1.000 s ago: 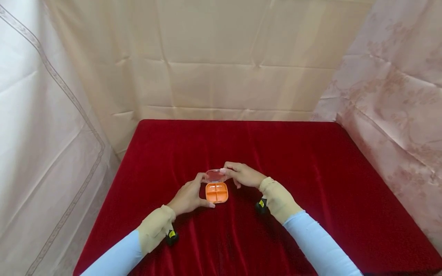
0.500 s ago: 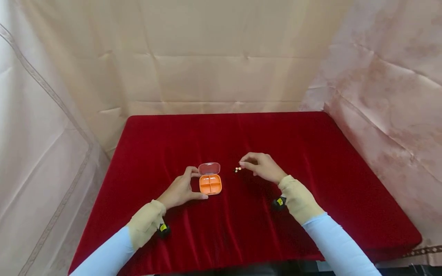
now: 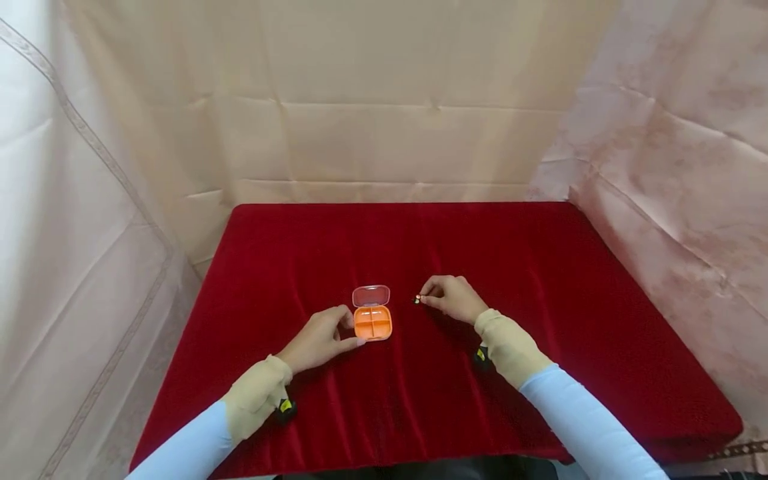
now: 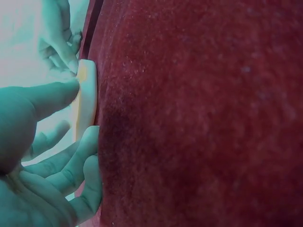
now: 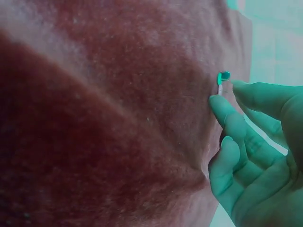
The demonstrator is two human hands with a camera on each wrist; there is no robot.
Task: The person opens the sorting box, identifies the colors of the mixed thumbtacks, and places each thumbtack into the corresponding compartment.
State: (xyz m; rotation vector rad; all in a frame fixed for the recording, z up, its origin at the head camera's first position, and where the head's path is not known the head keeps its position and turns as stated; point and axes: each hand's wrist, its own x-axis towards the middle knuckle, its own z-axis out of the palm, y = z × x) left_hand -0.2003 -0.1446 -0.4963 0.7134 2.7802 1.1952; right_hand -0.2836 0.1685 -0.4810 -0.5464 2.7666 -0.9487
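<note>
On the red cloth lies an orange pill box [image 3: 373,324] with four... several compartments and a clear lid [image 3: 371,296] standing open at its far side. My left hand [image 3: 319,339] holds the box from the left, thumb at its near corner and fingers along its side. The left wrist view shows the box edge-on [image 4: 87,97] between thumb and fingers. To the right, tiny light-and-dark pieces [image 3: 417,299] lie on the cloth; their kind is too small to make out. My right hand [image 3: 453,298] pinches at them with thumb and index finger. They look teal in the right wrist view.
A red velvet cloth [image 3: 288,253] covers the table. Beige curtains [image 3: 384,133] hang behind it, with pale drapes [image 3: 660,187] at the right. Each wrist wears a fabric band with a small black device.
My right hand has left the pill box's clear lid, which stays raised, and has gone right and down to the tiny pieces. My left hand stays at the box.
</note>
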